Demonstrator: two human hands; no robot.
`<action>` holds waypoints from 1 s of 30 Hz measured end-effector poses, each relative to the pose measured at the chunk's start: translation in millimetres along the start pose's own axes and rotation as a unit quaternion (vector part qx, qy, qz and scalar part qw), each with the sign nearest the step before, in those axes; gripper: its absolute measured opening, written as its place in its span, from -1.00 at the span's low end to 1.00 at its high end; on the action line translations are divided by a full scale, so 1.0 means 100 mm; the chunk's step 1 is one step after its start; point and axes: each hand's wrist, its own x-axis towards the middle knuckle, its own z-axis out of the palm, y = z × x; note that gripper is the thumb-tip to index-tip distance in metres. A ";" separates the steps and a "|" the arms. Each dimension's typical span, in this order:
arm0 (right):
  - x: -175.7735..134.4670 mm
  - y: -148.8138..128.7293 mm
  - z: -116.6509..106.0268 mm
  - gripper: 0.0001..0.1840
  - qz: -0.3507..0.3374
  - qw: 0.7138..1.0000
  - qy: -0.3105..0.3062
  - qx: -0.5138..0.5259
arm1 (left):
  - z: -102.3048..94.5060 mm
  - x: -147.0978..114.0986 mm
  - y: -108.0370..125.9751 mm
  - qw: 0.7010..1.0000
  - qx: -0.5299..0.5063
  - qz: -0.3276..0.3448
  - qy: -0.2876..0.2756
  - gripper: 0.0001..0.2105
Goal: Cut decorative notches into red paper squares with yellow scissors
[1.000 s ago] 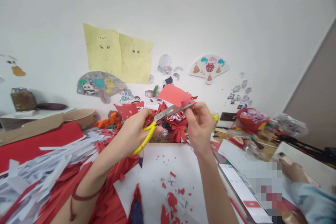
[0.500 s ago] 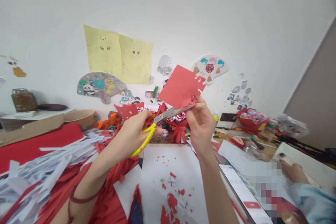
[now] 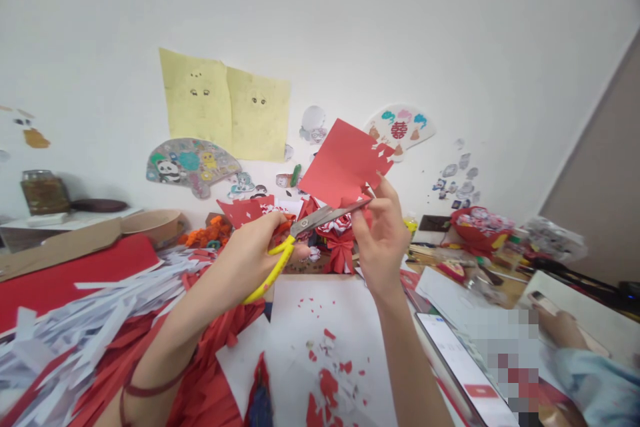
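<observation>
My left hand is closed around the yellow handles of a pair of scissors. Their blades point right and lie along the lower edge of a red sheet of paper. My right hand pinches that paper at its lower right corner, close to the blade tips. Notches and small cut-outs show along the paper's right edge. Below both hands, small red paper scraps lie scattered on a white sheet.
White and red paper strips heap up at the left. A phone lies at the right, near another person's hand and light blue sleeve. Behind stand a red bouquet and a wall with drawings.
The red paper has shifted slightly up and tilted a little. The scissors have moved slightly left and their blades appear closer together. Both hands keep their hold.
</observation>
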 end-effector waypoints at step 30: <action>-0.03 0.00 0.13 -0.83 0.047 0.990 0.023 0.131 | 0.14 0.04 -0.08 0.999 -0.034 0.015 0.014 -0.72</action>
